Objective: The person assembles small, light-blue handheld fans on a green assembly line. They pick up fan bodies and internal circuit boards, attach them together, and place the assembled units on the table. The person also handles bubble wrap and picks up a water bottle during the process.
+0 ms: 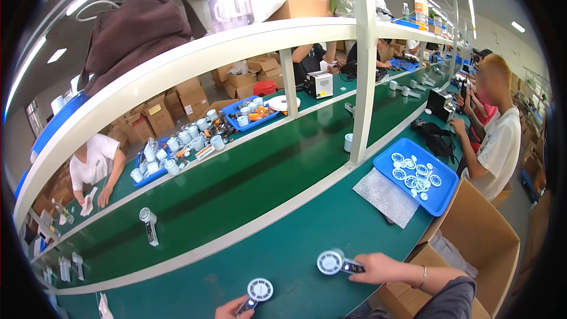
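Low in the view, my left hand (227,309) grips the dark handle of a handheld fan (260,289), its round white slotted head pointing away from me. Farther right, my right hand (378,268) is closed on the handle of a second handheld fan (329,263), whose round head points left. Both fans are just over the green worktable (195,277); I cannot tell whether they touch it. A blue tray (440,205) to the right holds several round white slotted covers (416,177) and small discs. Beside it lies a sheet of bubble wrap (387,198).
An open cardboard box (484,230) stands right of my right arm. Beyond the pale rail, a green conveyor belt (207,201) carries another fan (147,224). An overhead shelf (254,34) on white posts crosses the view. Co-workers sit opposite and at right (496,136).
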Available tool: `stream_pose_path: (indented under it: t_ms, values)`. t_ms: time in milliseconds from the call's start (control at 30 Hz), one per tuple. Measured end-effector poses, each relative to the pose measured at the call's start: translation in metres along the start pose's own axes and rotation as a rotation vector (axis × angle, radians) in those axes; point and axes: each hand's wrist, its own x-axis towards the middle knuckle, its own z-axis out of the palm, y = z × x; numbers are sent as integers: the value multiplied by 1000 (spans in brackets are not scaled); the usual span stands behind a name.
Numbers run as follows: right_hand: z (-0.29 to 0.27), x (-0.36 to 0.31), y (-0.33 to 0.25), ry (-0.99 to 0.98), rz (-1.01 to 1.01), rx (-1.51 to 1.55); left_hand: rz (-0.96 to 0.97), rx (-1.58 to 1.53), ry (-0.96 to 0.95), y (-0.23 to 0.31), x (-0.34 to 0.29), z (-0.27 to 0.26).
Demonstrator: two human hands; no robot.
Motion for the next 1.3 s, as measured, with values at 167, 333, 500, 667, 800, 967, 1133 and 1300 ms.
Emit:
stream_pose_path:
  t_ms: [167,333,500,667,800,967,1133,1300]
  values:
    - [-60,-9,-73,832,-673,516,340,-174,290,102,-16,-2]
    - [-79,-63,-79,699,-810,381,1046,578,507,113,-10,-13]
    - [-67,-22,-95,1318,-1388,668,632,13,645,101,-22,-17]
    - [-82,-50,-72,747,-560,-289,617,350,327,108,-6,-7]
    - [-68,-44,-82,981,-464,382,615,-105,421,79,-22,-15]
    - [-32,-3,-41,286,-72,419,125,55,79,67,-11,-11]
    - [23,8,10,-178,356,496,142,313,-98,42,-1,-9]
    - [-16,10,-26,126,125,604,113,-14,92,34,5,-10]
